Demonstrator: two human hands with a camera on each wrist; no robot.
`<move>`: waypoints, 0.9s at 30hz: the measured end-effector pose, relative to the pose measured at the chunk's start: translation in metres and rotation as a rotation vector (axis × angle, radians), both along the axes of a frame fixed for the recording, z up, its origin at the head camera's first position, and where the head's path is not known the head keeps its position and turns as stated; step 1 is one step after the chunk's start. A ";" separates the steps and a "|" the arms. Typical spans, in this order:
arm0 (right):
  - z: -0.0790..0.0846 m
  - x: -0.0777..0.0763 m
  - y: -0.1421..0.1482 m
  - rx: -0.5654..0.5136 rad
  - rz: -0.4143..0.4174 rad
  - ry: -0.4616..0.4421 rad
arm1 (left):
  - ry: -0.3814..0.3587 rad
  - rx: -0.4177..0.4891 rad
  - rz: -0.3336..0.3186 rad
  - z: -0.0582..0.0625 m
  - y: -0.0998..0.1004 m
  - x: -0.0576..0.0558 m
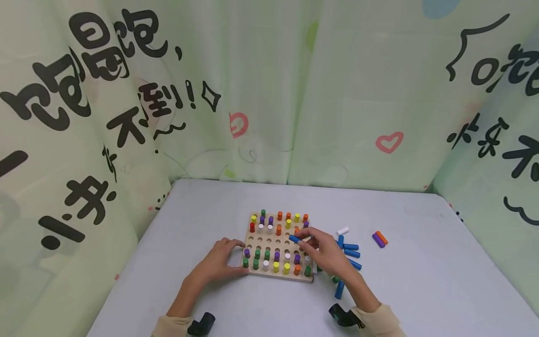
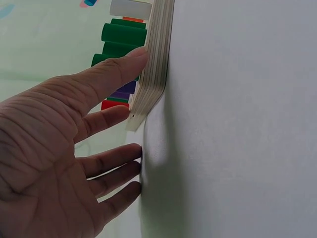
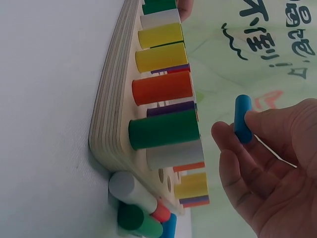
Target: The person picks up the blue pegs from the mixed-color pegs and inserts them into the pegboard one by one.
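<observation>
Pegboard (image 1: 273, 245) front row holds seven pegs (image 1: 276, 267)—right hand (image 1: 323, 251), one blue peg (image 1: 294, 238).

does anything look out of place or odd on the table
Only slightly: in the head view, an orange peg and a purple peg lie together, apart from the other loose pegs near the board. No damage shows.
</observation>
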State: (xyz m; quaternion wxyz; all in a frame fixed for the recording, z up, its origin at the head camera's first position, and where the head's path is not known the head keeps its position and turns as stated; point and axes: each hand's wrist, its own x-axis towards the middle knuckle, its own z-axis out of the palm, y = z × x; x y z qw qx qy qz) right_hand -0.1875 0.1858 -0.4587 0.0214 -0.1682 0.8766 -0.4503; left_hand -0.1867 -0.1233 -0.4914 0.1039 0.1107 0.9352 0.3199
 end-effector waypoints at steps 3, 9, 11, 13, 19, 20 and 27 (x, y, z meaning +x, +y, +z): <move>-0.001 -0.002 -0.004 -0.017 0.024 0.003 | 0.000 -0.008 0.000 0.000 0.000 0.000; -0.003 -0.007 -0.013 0.002 0.035 0.017 | 0.006 -0.022 -0.003 0.000 0.000 -0.002; -0.004 -0.008 -0.016 0.011 0.036 0.026 | 0.004 -0.021 0.000 0.000 0.000 -0.002; -0.004 -0.009 -0.018 0.014 0.036 0.031 | 0.005 -0.023 -0.005 0.001 0.000 -0.002; -0.005 -0.010 -0.024 0.004 0.022 0.013 | 0.010 -0.025 -0.024 0.004 0.001 -0.003; -0.005 -0.010 -0.025 0.003 0.024 0.012 | 0.012 -0.025 -0.027 0.004 0.001 -0.003; -0.004 -0.014 -0.036 0.002 0.039 0.000 | 0.005 -0.041 -0.023 0.004 0.000 -0.005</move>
